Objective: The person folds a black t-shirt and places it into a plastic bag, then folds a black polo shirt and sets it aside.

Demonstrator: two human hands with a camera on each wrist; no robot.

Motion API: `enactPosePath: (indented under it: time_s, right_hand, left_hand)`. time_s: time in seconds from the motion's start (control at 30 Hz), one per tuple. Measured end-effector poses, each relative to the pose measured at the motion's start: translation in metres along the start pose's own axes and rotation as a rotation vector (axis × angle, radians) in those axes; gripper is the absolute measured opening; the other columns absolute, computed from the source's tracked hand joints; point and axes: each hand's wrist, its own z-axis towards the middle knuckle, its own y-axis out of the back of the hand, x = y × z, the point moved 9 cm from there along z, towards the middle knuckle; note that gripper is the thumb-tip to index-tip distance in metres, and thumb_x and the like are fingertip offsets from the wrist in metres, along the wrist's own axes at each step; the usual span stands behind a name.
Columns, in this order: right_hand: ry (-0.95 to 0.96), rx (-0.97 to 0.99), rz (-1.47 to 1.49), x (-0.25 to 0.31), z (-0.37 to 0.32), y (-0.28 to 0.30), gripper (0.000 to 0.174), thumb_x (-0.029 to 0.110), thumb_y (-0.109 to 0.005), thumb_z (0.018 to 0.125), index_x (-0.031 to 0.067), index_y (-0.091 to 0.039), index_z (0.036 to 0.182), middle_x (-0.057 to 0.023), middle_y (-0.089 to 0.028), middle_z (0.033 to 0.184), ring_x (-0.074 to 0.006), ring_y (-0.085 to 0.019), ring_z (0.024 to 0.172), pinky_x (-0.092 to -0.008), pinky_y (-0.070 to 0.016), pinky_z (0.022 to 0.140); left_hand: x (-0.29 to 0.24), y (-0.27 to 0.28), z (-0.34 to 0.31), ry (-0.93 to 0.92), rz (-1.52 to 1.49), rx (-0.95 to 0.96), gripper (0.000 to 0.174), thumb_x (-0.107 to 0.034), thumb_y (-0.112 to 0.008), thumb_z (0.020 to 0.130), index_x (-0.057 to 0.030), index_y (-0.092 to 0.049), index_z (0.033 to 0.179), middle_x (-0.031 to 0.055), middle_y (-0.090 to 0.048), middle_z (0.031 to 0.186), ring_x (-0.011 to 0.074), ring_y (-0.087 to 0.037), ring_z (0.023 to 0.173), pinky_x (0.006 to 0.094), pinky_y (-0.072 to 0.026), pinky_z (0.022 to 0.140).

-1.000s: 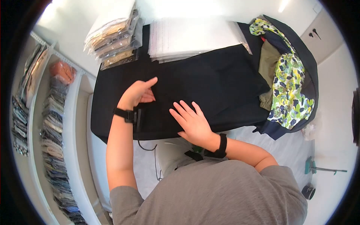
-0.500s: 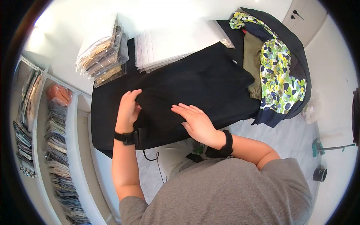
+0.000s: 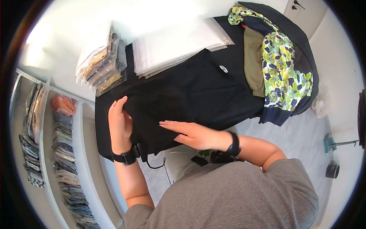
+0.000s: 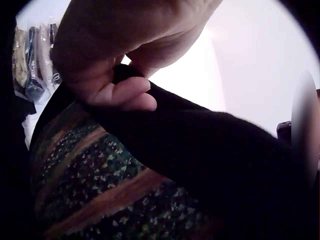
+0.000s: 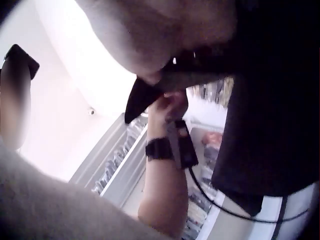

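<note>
Cloth (image 3: 217,86), one black piece, is pinched by fingers of the left hand (image 3: 121,128); over it, fingers of the right hand (image 3: 194,135) are held straight.

A plain black garment (image 3: 213,89) with a small white oval logo (image 3: 223,69) lies loosely spread and rumpled beyond both hands, one edge lifted in the left hand's (image 3: 121,128) curled fingers.

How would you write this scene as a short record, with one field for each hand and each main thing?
Left hand: pinches the black cloth
Right hand: fingers straight, at the cloth's near part
White stack: beyond the cloth
Bagged stack: left of the white stack
Floral garment: right side, beside the olive garment
Shelves: far left
</note>
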Motion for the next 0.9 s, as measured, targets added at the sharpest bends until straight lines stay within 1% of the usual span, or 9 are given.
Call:
enactPosePath:
  time_s: [0.13, 0.23, 0.3, 0.33, 0.4, 0.53, 0.67, 0.83, 0.9]
  right_hand:
    - [0.205, -0.14, -0.388, 0.002, 0.004, 0.106, 0.034, 0.023, -0.043, 0.097, 0.0024, -0.055, 0.122, -0.0159, -0.052, 0.13, -0.0302, -0.044, 0.126, -0.0383, -0.035, 0.105]
    - [-0.241, 0.05, -1.06, -0.085, -0.013, 0.17, 0.041, 0.024, -0.05, 0.093, 0.0199, -0.046, 0.134, -0.0062, -0.04, 0.143, -0.0267, -0.03, 0.136, -0.05, -0.0241, 0.109]
    - [-0.409, 0.038, -0.999, -0.119, -0.033, 0.215, 0.047, 0.028, -0.052, 0.09, 0.0206, -0.044, 0.136, -0.0059, -0.032, 0.148, -0.0261, -0.03, 0.136, -0.0502, -0.0274, 0.106]
    - [-0.266, -0.093, -1.052, -0.103, -0.034, 0.231, 0.042, 0.027, -0.053, 0.09, 0.0152, -0.05, 0.13, -0.0127, -0.047, 0.136, -0.0294, -0.043, 0.126, -0.0471, -0.0373, 0.1]
    - [-0.566, -0.369, -0.996, -0.104, -0.052, 0.273, 0.035, 0.025, -0.055, 0.087, 0.0076, -0.058, 0.118, -0.0183, -0.061, 0.112, -0.0336, -0.057, 0.106, -0.0438, -0.0465, 0.088]
    - [-0.101, -0.464, -0.781, -0.017, -0.039, 0.18, 0.03, 0.013, -0.061, 0.08, 0.0005, -0.06, 0.107, -0.0194, -0.061, 0.107, -0.0345, -0.058, 0.1, -0.0386, -0.047, 0.086]
    - [0.163, 0.033, -0.622, 0.015, -0.025, 0.031, 0.103, 0.046, -0.077, 0.065, -0.0002, -0.027, 0.141, -0.0209, -0.025, 0.147, -0.0367, -0.018, 0.139, -0.0503, -0.017, 0.111]
    - [0.188, -0.271, -0.519, 0.004, -0.019, -0.001, 0.086, 0.031, -0.073, 0.073, 0.0015, -0.029, 0.141, -0.022, -0.027, 0.146, -0.0339, -0.024, 0.138, -0.0446, -0.0213, 0.111]
    - [0.057, -0.473, -0.343, -0.01, -0.02, 0.023, 0.062, 0.02, -0.067, 0.081, -0.0027, -0.041, 0.132, -0.0263, -0.045, 0.131, -0.0342, -0.043, 0.125, -0.0363, -0.0367, 0.101]
  left_hand:
    - [0.001, -0.004, 0.017, -0.001, 0.064, 0.028, 0.021, -0.013, -0.064, 0.083, -0.0152, -0.052, 0.066, -0.0075, -0.044, 0.056, 0.0038, -0.041, 0.045, 0.0197, -0.0297, 0.041]
    - [0.007, 0.004, 0.02, 0.036, 0.06, 0.014, 0.02, -0.014, -0.064, 0.083, -0.0157, -0.053, 0.066, -0.0087, -0.043, 0.056, 0.0027, -0.039, 0.045, 0.0196, -0.0274, 0.042]
    - [0.011, 0.008, 0.022, 0.055, 0.064, 0.001, 0.02, -0.014, -0.064, 0.083, -0.0157, -0.054, 0.067, -0.0092, -0.042, 0.056, 0.0022, -0.038, 0.045, 0.0195, -0.0266, 0.042]
    - [0.013, 0.01, 0.025, 0.056, 0.05, -0.003, 0.019, -0.014, -0.064, 0.083, -0.0158, -0.054, 0.067, -0.0092, -0.042, 0.056, 0.002, -0.039, 0.045, 0.0191, -0.027, 0.043]
    - [0.017, 0.012, 0.025, 0.064, 0.035, -0.013, 0.018, -0.014, -0.064, 0.083, -0.0159, -0.055, 0.068, -0.0091, -0.042, 0.056, 0.0017, -0.039, 0.045, 0.0187, -0.0274, 0.043]
    - [0.011, -0.004, 0.022, 0.062, 0.039, 0.031, 0.014, -0.014, -0.064, 0.084, -0.0137, -0.058, 0.071, -0.0072, -0.048, 0.058, 0.0024, -0.042, 0.046, 0.0187, -0.0305, 0.043]
    - [-0.002, -0.026, 0.009, 0.044, 0.018, -0.03, 0.012, -0.014, -0.064, 0.084, -0.0089, -0.06, 0.074, -0.0025, -0.053, 0.06, 0.0067, -0.048, 0.048, 0.0196, -0.0364, 0.044]
    - [-0.008, -0.059, 0.009, 0.028, -0.061, 0.061, 0.012, -0.012, -0.063, 0.084, -0.0061, -0.059, 0.076, 0.0015, -0.052, 0.06, 0.0135, -0.051, 0.05, 0.0231, -0.0416, 0.048]
    - [-0.008, -0.082, 0.015, 0.036, -0.1, 0.181, 0.011, -0.013, -0.062, 0.085, -0.0045, -0.059, 0.079, 0.0052, -0.056, 0.064, 0.0169, -0.055, 0.055, 0.0256, -0.0457, 0.051]
